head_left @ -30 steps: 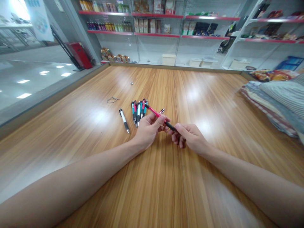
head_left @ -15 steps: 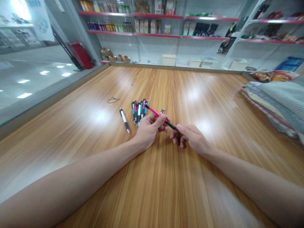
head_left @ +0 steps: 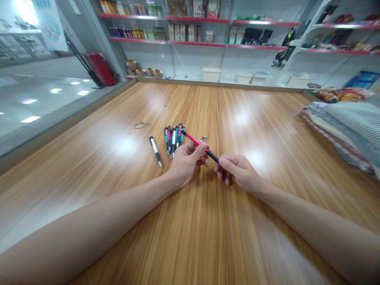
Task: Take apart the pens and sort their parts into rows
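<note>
A pink pen with black ends [head_left: 192, 138] slants down to the right above the table. My left hand [head_left: 188, 161] is closed around its middle, thumb on top. The fingers of my right hand [head_left: 234, 168] pinch the tip end, so the point itself is hidden. Just beyond my left hand lies a bunch of several pens [head_left: 173, 140] in teal, pink and white with black grips. A white pen with a black grip [head_left: 155, 150] lies apart to the left. Part of another pen [head_left: 203, 138] shows behind the held one.
A thin loop of cord [head_left: 140, 125] and a tiny shiny piece [head_left: 165, 104] lie farther back on the wooden table [head_left: 190, 237]. Folded striped cloths [head_left: 350, 126] are piled at the right edge. Stocked shelves [head_left: 196, 43] stand behind the raised table rim.
My right fingers have shifted slightly and now cover the pen's tip, which showed between them before. My left hand and the pens on the table look the same.
</note>
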{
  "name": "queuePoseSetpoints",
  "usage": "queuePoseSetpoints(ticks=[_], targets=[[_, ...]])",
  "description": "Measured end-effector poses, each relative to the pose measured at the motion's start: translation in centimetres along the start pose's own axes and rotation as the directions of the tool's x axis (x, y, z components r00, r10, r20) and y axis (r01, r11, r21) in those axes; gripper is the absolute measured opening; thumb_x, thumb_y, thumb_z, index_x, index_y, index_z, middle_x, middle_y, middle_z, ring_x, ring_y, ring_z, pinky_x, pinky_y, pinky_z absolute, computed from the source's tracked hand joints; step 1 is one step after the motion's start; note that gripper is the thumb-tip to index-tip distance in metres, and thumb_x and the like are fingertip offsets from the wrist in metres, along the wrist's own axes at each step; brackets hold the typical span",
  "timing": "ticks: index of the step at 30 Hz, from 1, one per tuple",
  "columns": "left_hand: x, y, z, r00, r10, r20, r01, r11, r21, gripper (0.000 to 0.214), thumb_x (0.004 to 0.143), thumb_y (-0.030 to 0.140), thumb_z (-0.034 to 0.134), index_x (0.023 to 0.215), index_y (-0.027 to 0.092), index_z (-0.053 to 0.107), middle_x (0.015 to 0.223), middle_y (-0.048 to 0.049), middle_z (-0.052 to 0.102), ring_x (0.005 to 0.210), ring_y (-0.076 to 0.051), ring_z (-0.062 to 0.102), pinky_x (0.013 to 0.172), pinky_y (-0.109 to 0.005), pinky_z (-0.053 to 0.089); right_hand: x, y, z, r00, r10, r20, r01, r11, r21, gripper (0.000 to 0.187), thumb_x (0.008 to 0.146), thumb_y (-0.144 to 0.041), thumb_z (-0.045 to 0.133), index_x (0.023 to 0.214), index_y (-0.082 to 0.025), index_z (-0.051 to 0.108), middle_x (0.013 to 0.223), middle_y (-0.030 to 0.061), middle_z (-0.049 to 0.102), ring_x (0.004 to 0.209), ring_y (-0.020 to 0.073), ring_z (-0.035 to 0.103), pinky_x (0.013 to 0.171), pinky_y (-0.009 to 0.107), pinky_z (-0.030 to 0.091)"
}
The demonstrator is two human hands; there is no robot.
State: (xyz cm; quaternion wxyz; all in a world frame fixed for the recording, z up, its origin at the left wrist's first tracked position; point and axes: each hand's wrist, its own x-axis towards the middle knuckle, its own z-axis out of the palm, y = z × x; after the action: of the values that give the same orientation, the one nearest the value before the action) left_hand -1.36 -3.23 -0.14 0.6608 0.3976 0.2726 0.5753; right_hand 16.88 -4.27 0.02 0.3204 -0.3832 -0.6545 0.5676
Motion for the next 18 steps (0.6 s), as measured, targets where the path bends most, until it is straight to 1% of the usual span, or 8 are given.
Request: queuePoseSetpoints(ticks=[7,13,15,18], targets=[[0.05,-0.12,-0.18,1.000,-0.008,-0.005,0.008,1.000,0.003,0.025,0.078,0.035,0.074,0.083,0.012,0.065,0.070,0.0004,0.056,0.056,-0.008,0.055,0.052,-0.023,0.048,0.07,-0.19,0.21,0.999,0.012,-0.031,-0.012,1.000,-0.017,0.036,0.094,-0.047,0.049,0.079,-0.015,0.057,0.063,-0.0018,0.057,0.044,0.0057,0.051,0.039,0.016,0.037],[0.06,-0.27,-0.38,1.000,-0.010,0.001,0.010,1.000,0.003,0.024,0.083,0.036,0.070,0.085,0.012,0.065,0.075,-0.0010,0.058,0.056,-0.008,0.056,0.052,-0.023,0.048,0.10,-0.30,0.22,0.999,0.002,-0.034,-0.003,1.000,-0.025,0.032,0.090,-0.046,0.057,0.079,-0.016,0.053,0.064,-0.0026,0.058,0.044,0.0053,0.050,0.040,0.016,0.037],[0.07,-0.27,-0.41,1.000,-0.013,0.003,0.013,1.000,0.002,0.025,0.083,0.037,0.070,0.085,0.012,0.065,0.074,-0.0009,0.058,0.057,-0.008,0.056,0.052,-0.023,0.047,0.14,-0.30,0.19,0.999,0.008,-0.032,-0.009,1.000,-0.019,0.034,0.091,-0.048,0.054,0.080,-0.016,0.055,0.064,-0.0022,0.057,0.044,0.0058,0.050,0.040,0.017,0.038],[0.06,-0.19,-0.38,1.000,-0.016,0.017,0.016,1.000,0.002,0.027,0.081,0.038,0.071,0.084,0.012,0.065,0.073,-0.0006,0.058,0.057,-0.008,0.055,0.054,-0.023,0.048,0.21,-0.21,0.10,1.000,0.021,-0.005,-0.021,1.000,-0.011,0.043,0.095,-0.052,0.044,0.085,-0.014,0.061,0.064,-0.0006,0.057,0.045,0.0065,0.051,0.040,0.018,0.038]])
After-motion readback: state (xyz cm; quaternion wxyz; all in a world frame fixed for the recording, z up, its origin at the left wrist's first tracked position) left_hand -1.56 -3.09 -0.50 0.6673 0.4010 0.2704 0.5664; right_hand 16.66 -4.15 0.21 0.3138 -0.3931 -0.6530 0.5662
